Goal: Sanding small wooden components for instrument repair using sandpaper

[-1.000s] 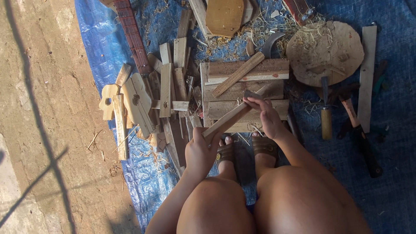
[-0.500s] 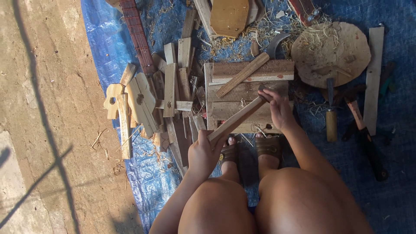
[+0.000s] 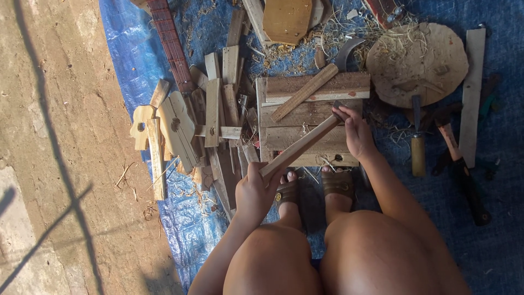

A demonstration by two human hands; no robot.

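**Both hands on a wooden stick over a slatted work block**

Seated person, head view looking down past bare knees. Feet in brown sandals rest on a blue tarp.

Left hand: fingers curled tight around the near end of a long wooden stick, thumb on top. Closed grip.

Right hand: fingers bent down over the far end of the same stick, pinching it near its tip. Whether a small tool sits under the fingers, I cannot tell.

The stick runs diagonally, low at the left hand and higher at the right hand, and crosses the front of a wooden slat block that lies on the tarp just ahead of the feet. A second, shorter stick lies aslant on the top slats of the block, apart from the held one.

Surroundings:
- Left of the block: a heap of flat wood offcuts, some with a drilled hole, and a pale cut-out piece at the tarp's edge.
- Upper left: a dark fretted instrument neck lying on the tarp.
- Upper right: a round wooden disc strewn with shavings.
- Right of the block: a chisel with a wooden handle, and a dark-handled tool beside it, both untouched.
- Far right: a long flat wooden strip.
- Left of the tarp: bare concrete floor with line shadows.
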